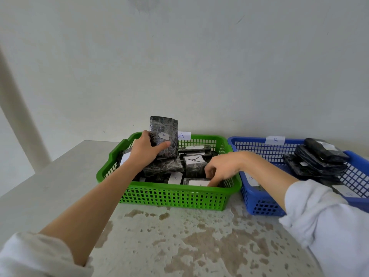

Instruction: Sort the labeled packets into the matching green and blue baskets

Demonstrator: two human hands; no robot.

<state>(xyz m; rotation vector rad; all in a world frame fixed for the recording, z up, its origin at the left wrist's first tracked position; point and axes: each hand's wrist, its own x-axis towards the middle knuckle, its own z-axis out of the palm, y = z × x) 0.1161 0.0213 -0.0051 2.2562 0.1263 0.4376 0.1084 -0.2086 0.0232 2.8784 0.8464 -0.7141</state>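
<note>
A green basket (173, 195) tagged "A" stands at the middle, filled with several black packets bearing white "A" labels. My left hand (144, 149) grips one black packet (164, 132) with an "A" label and holds it upright above the basket's back left. My right hand (219, 168) reaches into the basket's front right, fingers curled down onto a packet with a white label (196, 182); whether they pinch it is unclear. To the right stands a blue basket (257, 202) tagged "B", with a stack of black packets (317, 158) at its far side.
Both baskets sit against a white wall on a pale, stained tabletop (179, 236). The table's left edge runs diagonally at the left. White sleeves cover both forearms near the camera.
</note>
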